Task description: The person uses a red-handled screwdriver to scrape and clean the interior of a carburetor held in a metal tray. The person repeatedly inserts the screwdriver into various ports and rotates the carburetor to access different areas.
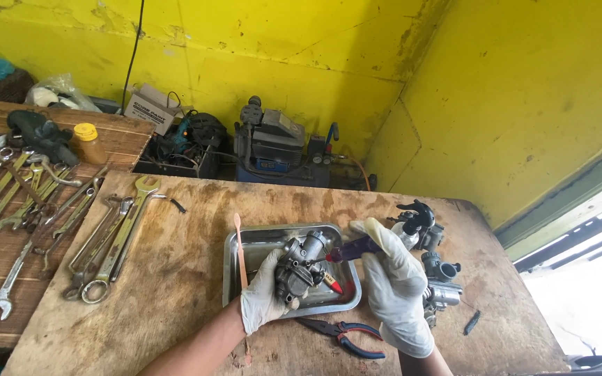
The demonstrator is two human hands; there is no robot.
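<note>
**Steady grip, tool tip square on the carburetor**

The left hand [265, 296], gloved white, clasped the grey cast-metal carburetor [299, 268] above the shallow steel tray [235, 275]. The right hand [393, 278] gripped a purple-handled screwdriver [354, 248], tip meeting the body. Judged best: keep the tool aligned, work over the tray. Red-handled pliers [346, 334] lay on the surface below both hands.

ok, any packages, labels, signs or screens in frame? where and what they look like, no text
Cardboard box: back left by the yellow wall, small, white and brown, dark print on its side.
Bottle: on the left bench, amber with a yellow cap.
Plastic bags: back left corner, clear and crumpled.
Label on the compressor: floor at the back wall, small blue patch on the grey machine.
No signs or screens.
</note>
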